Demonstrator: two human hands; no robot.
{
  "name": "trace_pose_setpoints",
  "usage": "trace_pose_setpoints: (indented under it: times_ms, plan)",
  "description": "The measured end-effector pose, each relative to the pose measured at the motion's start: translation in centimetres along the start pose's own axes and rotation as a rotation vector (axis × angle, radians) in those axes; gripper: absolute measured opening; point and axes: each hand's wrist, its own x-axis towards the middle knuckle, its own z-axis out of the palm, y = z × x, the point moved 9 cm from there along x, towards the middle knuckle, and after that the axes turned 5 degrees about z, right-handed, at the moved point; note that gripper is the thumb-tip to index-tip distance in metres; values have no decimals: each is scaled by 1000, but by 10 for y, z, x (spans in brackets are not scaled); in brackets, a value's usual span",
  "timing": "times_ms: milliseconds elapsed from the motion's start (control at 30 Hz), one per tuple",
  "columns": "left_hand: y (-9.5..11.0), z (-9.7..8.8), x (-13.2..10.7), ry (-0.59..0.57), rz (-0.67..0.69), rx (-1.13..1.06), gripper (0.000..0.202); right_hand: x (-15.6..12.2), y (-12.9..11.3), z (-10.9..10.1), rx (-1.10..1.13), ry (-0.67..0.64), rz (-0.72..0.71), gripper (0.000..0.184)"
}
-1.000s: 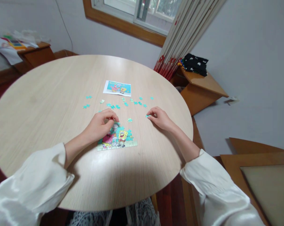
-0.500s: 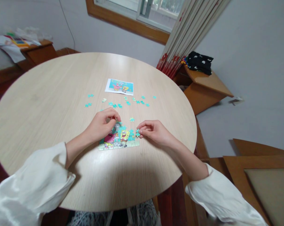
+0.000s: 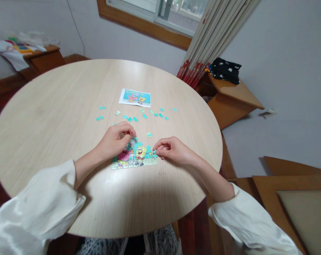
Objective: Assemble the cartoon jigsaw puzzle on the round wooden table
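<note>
A partly joined jigsaw puzzle (image 3: 141,152) with cartoon figures lies on the table in front of me. My right hand (image 3: 173,149) pinches a small teal puzzle piece (image 3: 154,154) against the puzzle's right edge. Over the puzzle's upper left corner rests my left hand (image 3: 119,139), its fingers curled and the thumb near the forefinger. It covers part of the picture, and whatever may be between its fingertips is hidden. Just above the puzzle lies a single loose piece (image 3: 149,135).
Beyond my hands, several loose teal pieces (image 3: 129,119) are scattered across the round wooden table (image 3: 56,106). A printed reference picture (image 3: 136,97) lies behind them. To the right stands a wooden stand (image 3: 229,95) with a black cloth (image 3: 225,71) on it.
My right hand has moved slightly left and brought the piece from just beside the puzzle to its right edge. My left hand has stayed in place.
</note>
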Motion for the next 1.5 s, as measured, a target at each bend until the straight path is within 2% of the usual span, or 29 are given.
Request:
trace_pose_setpoints:
  times_ms: [133, 200, 267, 400, 500, 767, 933, 1033, 1167, 1267, 1400, 1500]
  plan:
    - [-1, 1, 0, -4, -10, 4, 17, 0, 0, 2, -49, 0, -28, 9]
    - [-1, 0, 0, -2, -16, 4, 17, 3, 0, -4, -85, 34, -59, 10]
    - [-2, -1, 0, 3, -18, 1, 17, 7, -1, -21, -150, 136, -122, 12]
    - [-3, -3, 0, 17, -16, -5, 17, 12, -3, -68, -372, 465, -214, 16]
    - [-3, -4, 1, 29, -9, -3, 18, 15, -3, -85, -467, 562, -239, 18]
    - [-4, -6, 0, 38, -15, 9, 19, 12, -15, -78, -681, 572, -318, 18]
    - [-4, -12, 0, 71, -6, 24, 19, 14, -16, -79, -712, 542, -252, 16]
    - [-7, -20, 1, 134, -3, 40, 18, 20, -15, -90, -665, 553, -219, 13]
    - [-15, -31, 1, 234, -36, 42, 19, 34, -16, -118, -586, 692, -211, 17]
    - [-22, -35, 1, 276, -82, 24, 20, 51, -25, -128, -622, 738, -241, 19]
    - [-29, -38, 0, 315, -138, 9, 20, 80, -40, -119, -733, 647, -277, 26]
    - [-32, -39, 0, 323, -161, 15, 21, 99, -43, -111, -806, 532, -206, 23]
